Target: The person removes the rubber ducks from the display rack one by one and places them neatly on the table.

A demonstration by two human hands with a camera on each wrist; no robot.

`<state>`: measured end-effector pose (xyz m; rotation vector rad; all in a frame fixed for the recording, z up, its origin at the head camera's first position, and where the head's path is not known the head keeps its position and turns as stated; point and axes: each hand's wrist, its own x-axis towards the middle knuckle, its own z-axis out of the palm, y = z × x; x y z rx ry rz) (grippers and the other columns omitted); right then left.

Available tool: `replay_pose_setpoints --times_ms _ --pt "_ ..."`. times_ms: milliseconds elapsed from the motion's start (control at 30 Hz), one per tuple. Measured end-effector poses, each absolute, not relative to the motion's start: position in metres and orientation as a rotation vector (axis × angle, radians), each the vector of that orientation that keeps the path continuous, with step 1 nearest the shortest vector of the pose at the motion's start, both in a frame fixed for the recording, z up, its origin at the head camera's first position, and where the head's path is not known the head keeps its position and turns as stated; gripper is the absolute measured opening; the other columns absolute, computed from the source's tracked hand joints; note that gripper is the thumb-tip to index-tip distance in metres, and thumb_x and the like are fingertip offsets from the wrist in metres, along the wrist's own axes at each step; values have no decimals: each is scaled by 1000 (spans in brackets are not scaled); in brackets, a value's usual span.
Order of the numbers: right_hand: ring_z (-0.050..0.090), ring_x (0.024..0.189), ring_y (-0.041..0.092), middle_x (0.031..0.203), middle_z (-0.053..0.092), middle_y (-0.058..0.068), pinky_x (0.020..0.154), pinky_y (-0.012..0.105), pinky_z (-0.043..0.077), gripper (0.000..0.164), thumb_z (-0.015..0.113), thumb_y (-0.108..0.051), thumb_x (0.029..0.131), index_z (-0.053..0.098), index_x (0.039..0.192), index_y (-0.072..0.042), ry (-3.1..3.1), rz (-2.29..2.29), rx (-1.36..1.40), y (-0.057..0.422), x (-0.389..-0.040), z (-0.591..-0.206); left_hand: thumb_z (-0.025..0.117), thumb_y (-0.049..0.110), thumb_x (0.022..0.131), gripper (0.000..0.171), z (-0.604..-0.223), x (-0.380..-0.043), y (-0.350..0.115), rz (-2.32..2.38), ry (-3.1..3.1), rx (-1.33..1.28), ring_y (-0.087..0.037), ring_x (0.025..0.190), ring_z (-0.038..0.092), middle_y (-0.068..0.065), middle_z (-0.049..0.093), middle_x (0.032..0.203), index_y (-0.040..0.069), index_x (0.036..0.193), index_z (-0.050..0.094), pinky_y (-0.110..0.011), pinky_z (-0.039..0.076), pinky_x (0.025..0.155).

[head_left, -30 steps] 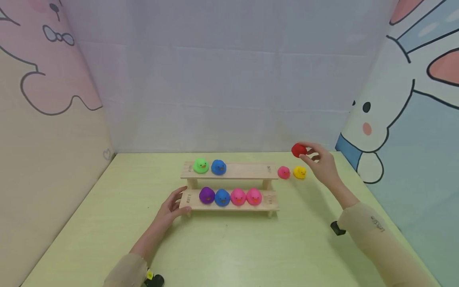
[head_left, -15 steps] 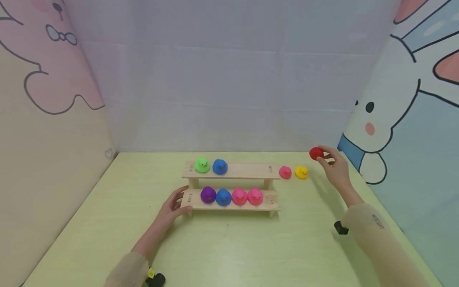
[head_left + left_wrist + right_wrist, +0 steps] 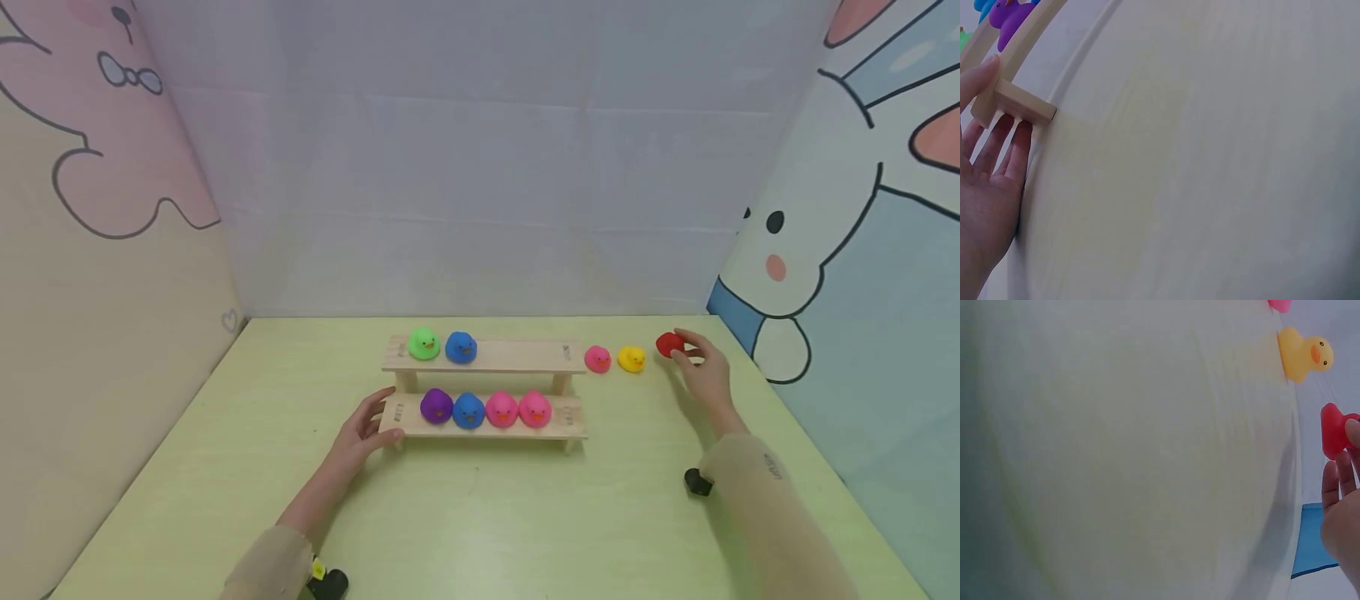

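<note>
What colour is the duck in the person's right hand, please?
The held duck is red, seen best in the right wrist view.

The beige fabric left sleeve (image 3: 272,562) ends in a loose cuff above a bare left hand (image 3: 360,437). Beside that left sleeve's cuff sits a small rounded black block (image 3: 330,584) with a bright yellow patch (image 3: 318,569). Well to the right of the left sleeve, a matching beige right sleeve (image 3: 776,517) carries small dark lettering (image 3: 772,466), too tiny to read, and an angular black block (image 3: 697,482).
</note>
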<state>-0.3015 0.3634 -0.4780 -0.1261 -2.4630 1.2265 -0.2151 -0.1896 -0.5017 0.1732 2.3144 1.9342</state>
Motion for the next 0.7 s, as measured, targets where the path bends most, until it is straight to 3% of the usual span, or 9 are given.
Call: replay_pose_setpoints --times_ms 133,300,500,700 --pt "50 110 28 145 52 21 76 5 36 43 53 -14 102 49 144 -8 -2534 1256 -217 365 -300 -482 70 9 89 73 -501 -215 -190 1944 2305 183 0 105 62 -21 46 147 18 153 34 -17 48 91" --pt "48 120 36 149 46 21 78 9 37 45 50 -15 103 46 147 -9 -2622 1310 -278 367 -300 -485 70 10 90 73 -501 -214 -191 1942 2307 184 0 104 61 -21 45 148 18 153 34 -17 48 90" --pt "47 123 41 151 42 24 72 3 37 47 49 -16 103 42 149 -11 -2677 1353 -263 371 -301 -487 70 10 90 73 -502 -216 -191 1939 2311 185 0 104 61 -21 46 148 18 153 34 -18 48 90" --pt "47 125 42 152 41 25 74 6 37 47 48 -18 104 41 150 -10 -2723 1340 -227 375 -298 -487 69 9 90 73 -501 -215 -191 1942 2311 198 1 103 62 -23 45 147 16 153 33 -18 48 90"
